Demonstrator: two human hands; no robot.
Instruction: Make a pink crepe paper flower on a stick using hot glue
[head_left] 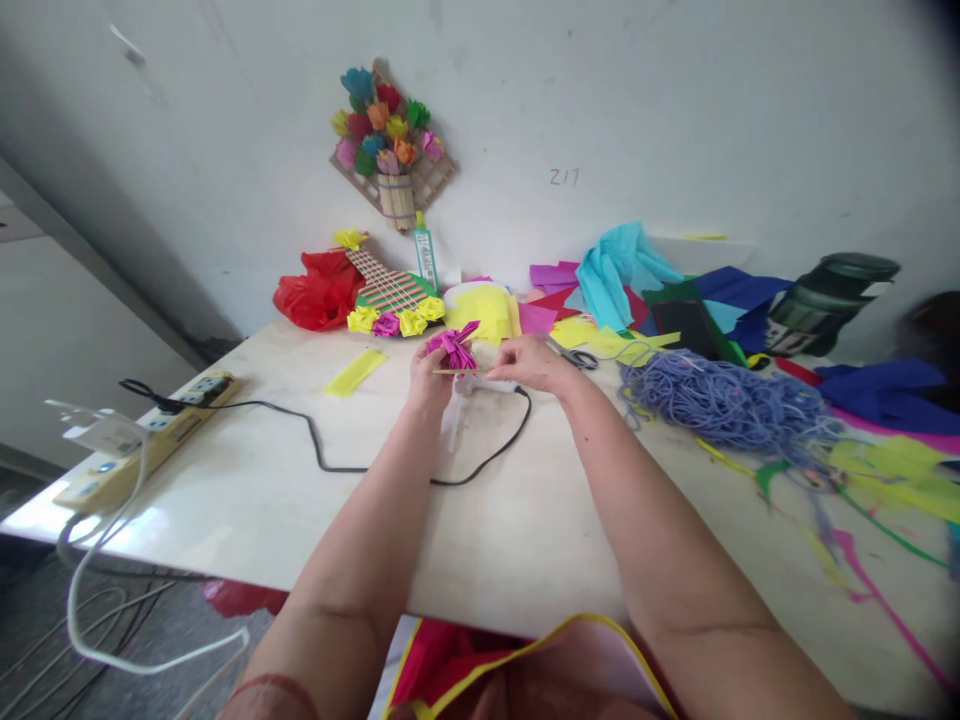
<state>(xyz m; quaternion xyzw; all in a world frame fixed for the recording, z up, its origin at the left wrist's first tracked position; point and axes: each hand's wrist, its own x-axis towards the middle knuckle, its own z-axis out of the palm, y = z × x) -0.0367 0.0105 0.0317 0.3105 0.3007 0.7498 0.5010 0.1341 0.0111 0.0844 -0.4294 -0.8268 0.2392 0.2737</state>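
The left hand (429, 378) pinched a magenta crepe-paper flower (453, 346) at its base, the petals fanning up just above its fingers, while the right hand (529, 363) pinched the other end of a thin wooden stick (460, 371) lying level between the 2 hands, its long axis running left to right above the tabletop (495, 530). A black cord (330, 466) curved beneath them; a heap of lavender yarn (724, 402) lay near the right forearm, scissors (574, 355) just beside the right hand.
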